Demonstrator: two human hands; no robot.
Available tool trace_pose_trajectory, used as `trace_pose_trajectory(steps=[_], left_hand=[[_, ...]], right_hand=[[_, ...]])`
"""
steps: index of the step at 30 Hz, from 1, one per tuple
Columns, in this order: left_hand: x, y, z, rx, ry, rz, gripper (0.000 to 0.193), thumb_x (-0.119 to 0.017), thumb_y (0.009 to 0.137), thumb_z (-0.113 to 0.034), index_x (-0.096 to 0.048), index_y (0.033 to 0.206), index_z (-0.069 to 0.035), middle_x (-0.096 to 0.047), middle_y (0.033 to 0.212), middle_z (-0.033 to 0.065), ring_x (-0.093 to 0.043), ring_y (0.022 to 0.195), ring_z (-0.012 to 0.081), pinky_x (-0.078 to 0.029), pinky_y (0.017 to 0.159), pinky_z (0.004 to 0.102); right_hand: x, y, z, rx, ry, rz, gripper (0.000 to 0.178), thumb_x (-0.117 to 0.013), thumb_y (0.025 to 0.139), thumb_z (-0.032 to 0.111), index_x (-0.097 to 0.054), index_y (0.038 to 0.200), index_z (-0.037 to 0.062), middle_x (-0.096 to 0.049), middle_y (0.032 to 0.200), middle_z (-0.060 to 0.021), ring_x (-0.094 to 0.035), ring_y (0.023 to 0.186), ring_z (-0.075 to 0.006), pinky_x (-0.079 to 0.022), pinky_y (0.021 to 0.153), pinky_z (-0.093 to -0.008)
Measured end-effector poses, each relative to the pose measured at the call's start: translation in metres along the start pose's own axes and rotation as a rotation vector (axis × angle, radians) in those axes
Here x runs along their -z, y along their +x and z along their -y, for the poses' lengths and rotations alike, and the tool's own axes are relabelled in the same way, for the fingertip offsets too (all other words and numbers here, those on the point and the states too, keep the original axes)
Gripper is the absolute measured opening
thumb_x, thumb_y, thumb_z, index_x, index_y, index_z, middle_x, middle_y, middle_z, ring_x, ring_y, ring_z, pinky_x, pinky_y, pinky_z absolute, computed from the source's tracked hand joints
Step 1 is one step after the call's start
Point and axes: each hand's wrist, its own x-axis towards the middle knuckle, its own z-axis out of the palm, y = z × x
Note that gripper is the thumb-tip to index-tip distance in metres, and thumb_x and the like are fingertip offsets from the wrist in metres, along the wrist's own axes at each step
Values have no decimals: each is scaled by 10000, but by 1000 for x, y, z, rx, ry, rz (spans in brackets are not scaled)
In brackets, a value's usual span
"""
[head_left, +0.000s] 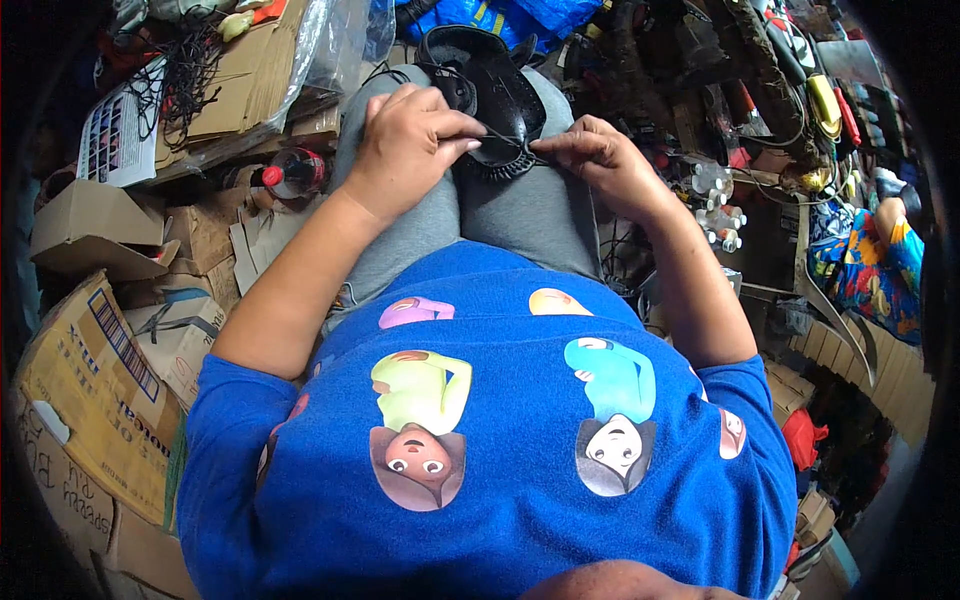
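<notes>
A black sandal [522,98] lies across my grey-trousered thighs, with a row of stitch-like loops along its near edge. Above that edge runs a thin dark cord [499,135]. My left hand [405,140] is closed, with thumb and forefinger pinching the cord over the sandal's left side. On the other side my right hand [600,162] is closed too, its thumb and forefinger pressed together on the cord beside the stitched edge. Whether a needle or hook sits in either pinch is too small to tell.
Flattened cardboard [235,90] and tangled black cord [190,75] lie at the far left. Nearer are a red-capped bottle [292,173] and cardboard boxes [95,225]. Small clear bottles [718,205] and a yellow-handled tool [825,103] lie to the right. Another person in colourful clothes [868,265] sits at the right edge.
</notes>
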Motion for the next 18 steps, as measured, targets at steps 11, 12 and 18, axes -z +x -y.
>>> trace_pose_trajectory(steps=[11,12,18], left_hand=[[-9,6,3,-12,-77,103,181,-718,704,-174,-734,867,-252,-476,730,-31,-496,820,150,-304,798,337],[-9,6,3,-13,-77,103,181,-718,704,-174,-734,867,-252,-476,730,-31,-496,820,150,-304,798,337],[-10,7,0,-23,-70,129,175,-715,710,-190,-734,870,-257,-515,724,-44,-501,827,145,-296,795,334]], right_hand=[[10,15,-1,15,14,86,448,-510,698,-119,-707,1018,123,-494,793,-18,-503,825,-146,-410,798,-259],[9,15,-2,16,24,83,436,-516,703,-115,-708,1015,122,-497,795,-18,-502,823,-144,-410,797,-257],[10,16,-3,-4,61,111,403,-544,730,-93,-714,1021,127,-496,767,0,-492,806,-131,-403,784,-246]])
